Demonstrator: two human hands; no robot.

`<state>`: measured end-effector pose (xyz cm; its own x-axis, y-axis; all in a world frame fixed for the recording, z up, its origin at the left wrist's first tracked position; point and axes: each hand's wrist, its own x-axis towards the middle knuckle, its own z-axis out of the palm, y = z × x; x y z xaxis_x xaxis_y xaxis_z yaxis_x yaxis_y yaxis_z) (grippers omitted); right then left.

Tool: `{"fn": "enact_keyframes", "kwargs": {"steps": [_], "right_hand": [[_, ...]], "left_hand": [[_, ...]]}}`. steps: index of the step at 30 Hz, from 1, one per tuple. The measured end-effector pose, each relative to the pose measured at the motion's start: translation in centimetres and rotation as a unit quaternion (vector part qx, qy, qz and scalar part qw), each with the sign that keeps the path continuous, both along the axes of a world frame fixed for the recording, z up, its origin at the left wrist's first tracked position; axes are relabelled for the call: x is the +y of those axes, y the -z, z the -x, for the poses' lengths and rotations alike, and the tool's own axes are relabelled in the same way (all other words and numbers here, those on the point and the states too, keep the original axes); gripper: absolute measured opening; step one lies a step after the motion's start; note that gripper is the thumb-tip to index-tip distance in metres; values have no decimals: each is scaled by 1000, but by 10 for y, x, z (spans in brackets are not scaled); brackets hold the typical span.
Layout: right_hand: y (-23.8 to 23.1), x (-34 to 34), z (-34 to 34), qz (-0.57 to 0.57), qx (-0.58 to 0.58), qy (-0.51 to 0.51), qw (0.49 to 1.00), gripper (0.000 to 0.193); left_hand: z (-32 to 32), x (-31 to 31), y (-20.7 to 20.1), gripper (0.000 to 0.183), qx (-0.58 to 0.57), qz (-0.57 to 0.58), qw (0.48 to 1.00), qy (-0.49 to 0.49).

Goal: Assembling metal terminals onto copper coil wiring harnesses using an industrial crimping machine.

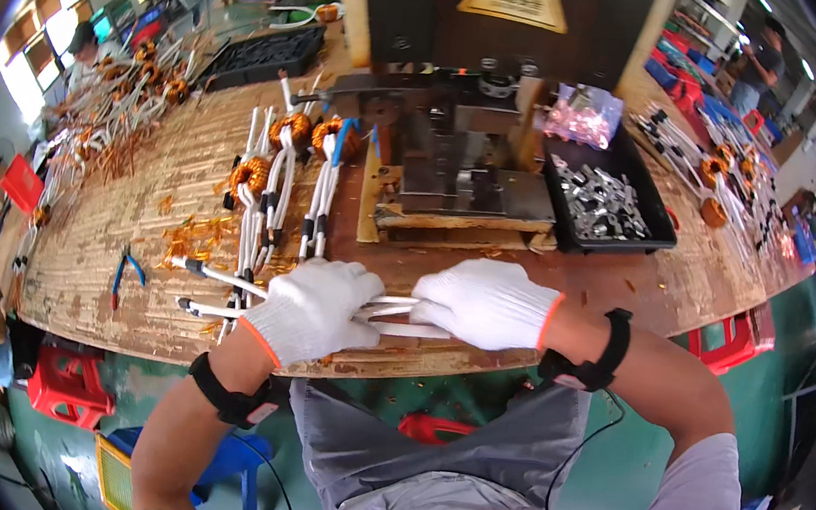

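White-coated cables (pixel 409 331) run crosswise near the table's front edge, with both my hands around them. My left hand (pixel 313 307), in a white knit glove with an orange cuff, is closed on them; their black-sleeved ends stick out to its left. Close by, my gloved right hand (pixel 488 304) grips the same cables, and its fingers hide their other ends. Beyond my left hand lie several copper-wound ring coils (pixel 250 174) with white leads. A dark metal press (pixel 457 175) stands straight ahead. To its right, a black tray (pixel 621 244) holds shiny metal terminals (pixel 603 202).
A clear bag of coppery parts (pixel 583 116) rests on the tray's far end. Blue-handled cutters (pixel 129 274) and wire scraps (pixel 198 239) lie at left. More coils (pixel 147 74) are heaped farther left, others (pixel 715 169) at right. Red stools (pixel 71 386) stand below; people work beyond.
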<state>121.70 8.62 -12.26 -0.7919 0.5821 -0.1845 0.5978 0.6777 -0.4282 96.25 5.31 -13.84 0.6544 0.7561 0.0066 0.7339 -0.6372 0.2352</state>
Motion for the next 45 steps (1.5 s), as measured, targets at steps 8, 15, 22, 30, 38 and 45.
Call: {"fn": "enact_keyframes", "kwargs": {"steps": [8, 15, 22, 30, 38, 45], "right_hand": [[0, -17, -3, -51, 6, -49, 997, 33], [6, -14, -23, -33, 101, 2, 994, 38], [58, 15, -32, -153, 86, 18, 984, 37], [65, 7, -41, -87, 96, 13, 992, 30], [69, 6, -42, -189, 92, -11, 978, 27], [59, -28, -43, -344, 149, 49, 926, 28]], "left_hand": [[-11, -7, 12, 38, -71, -65, 995, -4], [-23, -6, 9, 39, -22, -56, 997, -51], [-16, -2, 23, 43, -40, -35, 996, -76], [-21, -8, 11, 52, -25, -13, 990, -136], [-19, -6, 12, 53, -4, -35, 998, -61], [-18, -12, 0, 24, -37, -31, 998, -39]]}}
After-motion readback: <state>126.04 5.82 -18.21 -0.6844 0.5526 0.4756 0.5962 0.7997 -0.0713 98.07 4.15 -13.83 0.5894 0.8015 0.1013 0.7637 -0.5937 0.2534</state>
